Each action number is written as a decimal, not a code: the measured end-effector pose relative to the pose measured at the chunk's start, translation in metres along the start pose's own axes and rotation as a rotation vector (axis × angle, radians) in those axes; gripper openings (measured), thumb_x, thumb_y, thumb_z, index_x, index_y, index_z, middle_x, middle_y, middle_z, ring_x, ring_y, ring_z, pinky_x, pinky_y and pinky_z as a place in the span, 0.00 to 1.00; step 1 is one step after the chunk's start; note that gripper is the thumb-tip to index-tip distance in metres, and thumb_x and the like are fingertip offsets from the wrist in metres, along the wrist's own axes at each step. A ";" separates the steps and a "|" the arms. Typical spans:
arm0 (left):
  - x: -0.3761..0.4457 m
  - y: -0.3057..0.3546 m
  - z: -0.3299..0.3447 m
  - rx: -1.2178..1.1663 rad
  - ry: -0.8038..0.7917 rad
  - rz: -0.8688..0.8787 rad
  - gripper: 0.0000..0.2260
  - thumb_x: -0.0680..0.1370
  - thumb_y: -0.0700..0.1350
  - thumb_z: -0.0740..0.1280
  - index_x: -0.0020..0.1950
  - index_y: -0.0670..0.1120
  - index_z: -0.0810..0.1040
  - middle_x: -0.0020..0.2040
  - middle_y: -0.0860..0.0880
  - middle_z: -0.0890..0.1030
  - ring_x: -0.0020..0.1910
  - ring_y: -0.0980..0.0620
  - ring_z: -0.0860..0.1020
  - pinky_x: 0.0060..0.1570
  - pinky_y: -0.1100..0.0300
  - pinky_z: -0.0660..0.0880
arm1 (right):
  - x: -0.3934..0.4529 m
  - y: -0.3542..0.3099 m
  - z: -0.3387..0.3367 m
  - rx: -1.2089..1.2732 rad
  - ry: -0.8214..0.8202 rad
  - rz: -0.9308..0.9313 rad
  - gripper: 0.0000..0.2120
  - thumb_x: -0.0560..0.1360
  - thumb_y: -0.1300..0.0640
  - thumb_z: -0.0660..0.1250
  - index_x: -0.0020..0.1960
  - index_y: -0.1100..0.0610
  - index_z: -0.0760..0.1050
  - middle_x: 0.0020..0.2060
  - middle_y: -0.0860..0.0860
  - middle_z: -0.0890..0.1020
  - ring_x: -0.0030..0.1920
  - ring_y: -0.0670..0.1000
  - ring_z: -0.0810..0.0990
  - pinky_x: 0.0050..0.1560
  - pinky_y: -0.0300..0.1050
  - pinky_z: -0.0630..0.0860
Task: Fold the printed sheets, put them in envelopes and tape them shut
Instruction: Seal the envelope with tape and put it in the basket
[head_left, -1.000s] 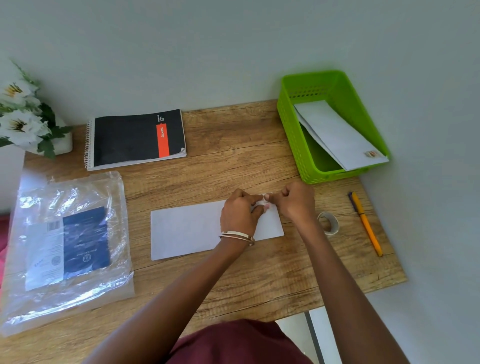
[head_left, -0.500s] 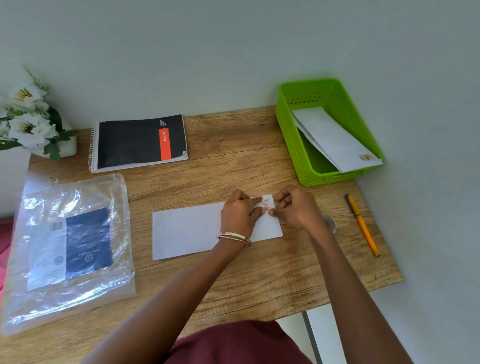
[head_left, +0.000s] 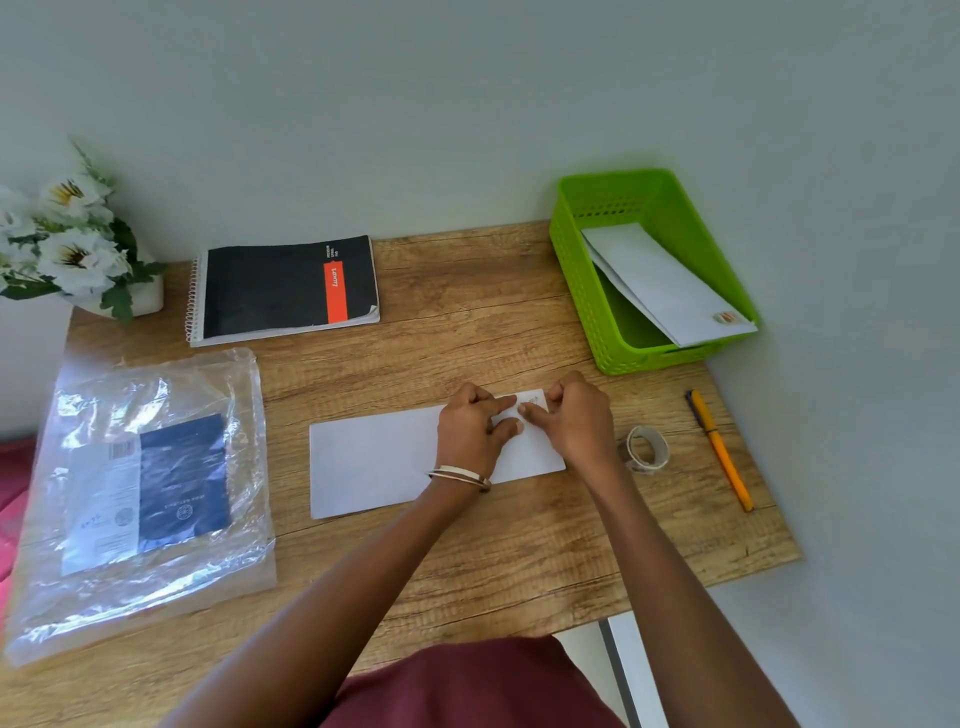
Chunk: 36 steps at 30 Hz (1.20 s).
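Sitting at the far left corner of the wooden desk (head_left: 467, 561), a white pot of white flowers (head_left: 67, 249) rests against the wall. Just right of it lies a spiral notebook (head_left: 285, 288) with a black cover and an orange strip, flat and closed. Nearer the person on the left side, a clear plastic bag (head_left: 150, 493) holds a dark blue and white printed pack, and the bag hangs a little over the desk's left edge. In the middle of the desk a long white envelope (head_left: 374, 462) lies flat, its long side running left to right. Both hands are on its right end. The left hand (head_left: 470, 436), with two thin bangles (head_left: 460, 475) at the wrist, presses down with its fingers curled and the forefinger stretched toward the top right corner. The right hand (head_left: 576, 423) is loosely curled, its thumb tip meeting the left fingers on the paper; a small clear strip seems to sit under them, though it is too faint to be sure. Just beside the right wrist a roll of tape (head_left: 647, 449) lies on the desk, apart from the envelope. Further right, a yellow pen (head_left: 719, 449) lies near the desk's edge. At the far right corner, a green basket (head_left: 582, 291) holds another white envelope (head_left: 660, 283) leaning out over its near rim.
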<state>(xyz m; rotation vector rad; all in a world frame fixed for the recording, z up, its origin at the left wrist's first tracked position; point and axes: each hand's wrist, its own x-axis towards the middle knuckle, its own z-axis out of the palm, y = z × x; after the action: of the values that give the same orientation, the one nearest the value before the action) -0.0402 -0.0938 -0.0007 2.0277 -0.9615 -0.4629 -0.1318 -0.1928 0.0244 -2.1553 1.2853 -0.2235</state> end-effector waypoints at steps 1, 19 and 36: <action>0.000 0.000 0.000 0.001 -0.001 -0.003 0.15 0.69 0.42 0.74 0.55 0.42 0.81 0.44 0.44 0.76 0.39 0.53 0.71 0.42 0.63 0.66 | -0.001 0.002 -0.002 0.007 -0.018 -0.011 0.17 0.68 0.52 0.76 0.45 0.60 0.71 0.39 0.53 0.76 0.42 0.54 0.75 0.38 0.44 0.67; -0.026 0.003 -0.045 0.030 0.074 -0.064 0.11 0.73 0.42 0.70 0.55 0.47 0.81 0.55 0.47 0.79 0.52 0.52 0.75 0.53 0.64 0.66 | -0.055 0.017 0.000 0.135 0.095 0.026 0.18 0.69 0.55 0.75 0.55 0.60 0.75 0.44 0.54 0.80 0.44 0.52 0.78 0.48 0.51 0.77; -0.058 -0.044 -0.126 -0.064 0.385 -0.680 0.27 0.70 0.41 0.73 0.67 0.46 0.68 0.60 0.39 0.74 0.56 0.41 0.74 0.57 0.46 0.72 | -0.064 0.005 0.005 0.156 0.112 0.196 0.15 0.65 0.59 0.78 0.47 0.61 0.77 0.45 0.55 0.82 0.45 0.54 0.80 0.46 0.50 0.77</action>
<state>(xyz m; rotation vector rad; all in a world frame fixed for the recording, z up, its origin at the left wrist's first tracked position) 0.0203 0.0326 0.0378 2.2419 -0.0069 -0.4203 -0.1658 -0.1388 0.0281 -1.8949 1.4818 -0.3556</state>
